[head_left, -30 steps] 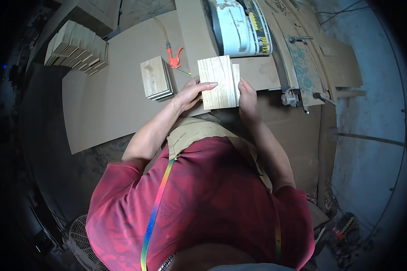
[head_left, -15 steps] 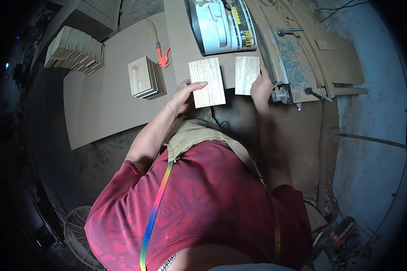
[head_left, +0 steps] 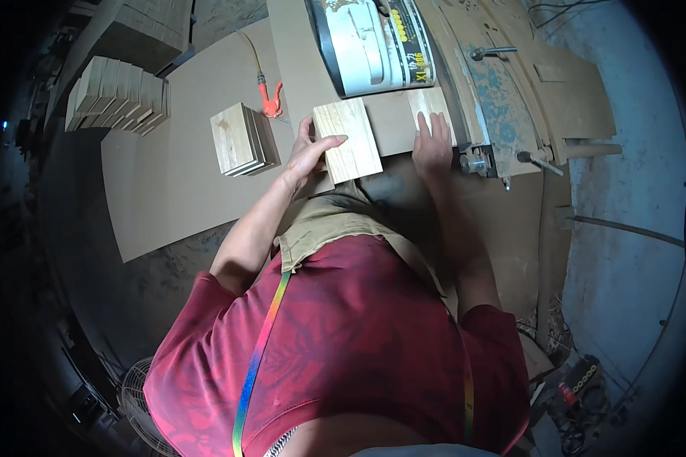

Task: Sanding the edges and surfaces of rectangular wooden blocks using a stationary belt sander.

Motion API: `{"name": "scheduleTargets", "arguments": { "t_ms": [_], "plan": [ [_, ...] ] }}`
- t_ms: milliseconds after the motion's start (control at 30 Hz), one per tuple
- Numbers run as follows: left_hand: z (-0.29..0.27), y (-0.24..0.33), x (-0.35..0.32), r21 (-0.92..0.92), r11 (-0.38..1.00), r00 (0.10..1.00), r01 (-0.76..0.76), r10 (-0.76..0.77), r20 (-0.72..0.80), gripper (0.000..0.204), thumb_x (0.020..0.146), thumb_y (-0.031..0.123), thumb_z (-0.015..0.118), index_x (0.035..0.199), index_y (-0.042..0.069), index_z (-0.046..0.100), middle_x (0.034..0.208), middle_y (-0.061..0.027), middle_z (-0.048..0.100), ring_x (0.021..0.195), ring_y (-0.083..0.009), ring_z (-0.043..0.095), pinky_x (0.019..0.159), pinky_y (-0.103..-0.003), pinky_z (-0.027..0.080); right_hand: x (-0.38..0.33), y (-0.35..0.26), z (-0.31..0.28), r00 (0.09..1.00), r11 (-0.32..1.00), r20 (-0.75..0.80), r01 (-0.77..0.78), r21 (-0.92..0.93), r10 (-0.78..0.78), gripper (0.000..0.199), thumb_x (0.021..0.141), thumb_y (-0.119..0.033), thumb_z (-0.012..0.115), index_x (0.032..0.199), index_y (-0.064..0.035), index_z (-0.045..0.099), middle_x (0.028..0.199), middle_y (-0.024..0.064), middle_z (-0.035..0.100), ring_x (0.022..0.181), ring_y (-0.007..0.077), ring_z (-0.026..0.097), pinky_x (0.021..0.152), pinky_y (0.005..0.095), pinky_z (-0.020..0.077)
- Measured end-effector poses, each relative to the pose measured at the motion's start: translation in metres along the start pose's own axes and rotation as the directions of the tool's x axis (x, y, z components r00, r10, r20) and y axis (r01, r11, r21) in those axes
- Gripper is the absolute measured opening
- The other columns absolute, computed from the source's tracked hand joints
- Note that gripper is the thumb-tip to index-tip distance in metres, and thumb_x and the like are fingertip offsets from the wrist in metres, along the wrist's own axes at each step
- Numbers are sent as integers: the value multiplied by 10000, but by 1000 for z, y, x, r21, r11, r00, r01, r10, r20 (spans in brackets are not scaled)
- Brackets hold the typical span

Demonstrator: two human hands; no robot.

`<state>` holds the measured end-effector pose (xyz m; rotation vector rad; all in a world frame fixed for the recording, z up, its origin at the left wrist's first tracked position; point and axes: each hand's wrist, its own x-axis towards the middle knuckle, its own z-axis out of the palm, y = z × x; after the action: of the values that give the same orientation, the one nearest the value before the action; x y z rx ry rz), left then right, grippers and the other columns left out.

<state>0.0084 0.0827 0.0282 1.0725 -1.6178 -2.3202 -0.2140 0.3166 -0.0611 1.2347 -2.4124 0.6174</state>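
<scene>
A pale rectangular wooden board [head_left: 349,135] with visible grain is held in my left hand [head_left: 305,158], thumb on its top face and fingers behind its left edge. Whether there is more than one board in that grip I cannot tell. To the right, a second pale wooden board [head_left: 431,105] lies on the work surface near its front edge. My right hand [head_left: 433,146] rests on that board's near part, fingers stretched out flat over its face and covering some of it.
A white bucket [head_left: 370,49] lies just beyond the boards. To the left are a short stack of boards [head_left: 235,141], a red air blow gun [head_left: 270,100] on a hose, and several stacked boards [head_left: 122,87]. A worn machine with levers [head_left: 503,99] stands at the right.
My right hand has gone from gripping the second board by its right edge to lying flat on it, with the board now down on the surface. My left hand has tilted its board slightly.
</scene>
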Motion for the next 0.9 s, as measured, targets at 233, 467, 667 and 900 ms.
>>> {"name": "scheduleTargets", "arguments": {
  "t_ms": [233, 467, 667, 900],
  "plan": [
    [-8, 1, 5, 34, 999, 1000, 18, -18, -15, 1125, 956, 370, 885, 1731, -3, 160, 1470, -337, 558, 1144, -383, 741, 747, -397, 641, 70, -9, 19, 992, 977, 24, -130, 167, 128, 446, 995, -121, 747, 1419, 14, 711, 1457, 230, 663, 1311, 463, 652, 1116, 500, 547],
    [18, -5, 8, 41, 996, 996, -77, 79, -45, 1065, 977, 464, 860, 1700, -11, 238, 1452, -317, 572, 1006, -300, 745, 675, -309, 627, 48, -135, -79, 964, 949, 265, -100, 298, 19, 678, 906, -310, 892, 1433, 43, 656, 1377, 281, 669, 1143, 438, 690, 936, 517, 606],
    [15, -6, 8, -138, 990, 997, -39, 29, -76, 922, 1050, 504, 775, 1706, 63, 301, 1355, -252, 622, 942, -230, 692, 671, -293, 619, 42, -167, -91, 962, 949, 272, -117, 294, 34, 779, 838, -335, 930, 1462, 12, 617, 1414, 316, 619, 1142, 484, 660, 944, 556, 587],
    [-1, -15, 19, -129, 990, 998, -59, 62, 19, 736, 1109, 490, 713, 1679, 141, 405, 1266, -189, 642, 931, -196, 659, 685, -297, 628, 16, -89, -88, 985, 958, 67, -168, 233, 157, 746, 859, -352, 922, 1493, -61, 660, 1469, 300, 625, 1278, 519, 647, 1022, 565, 591]
  ]
}}
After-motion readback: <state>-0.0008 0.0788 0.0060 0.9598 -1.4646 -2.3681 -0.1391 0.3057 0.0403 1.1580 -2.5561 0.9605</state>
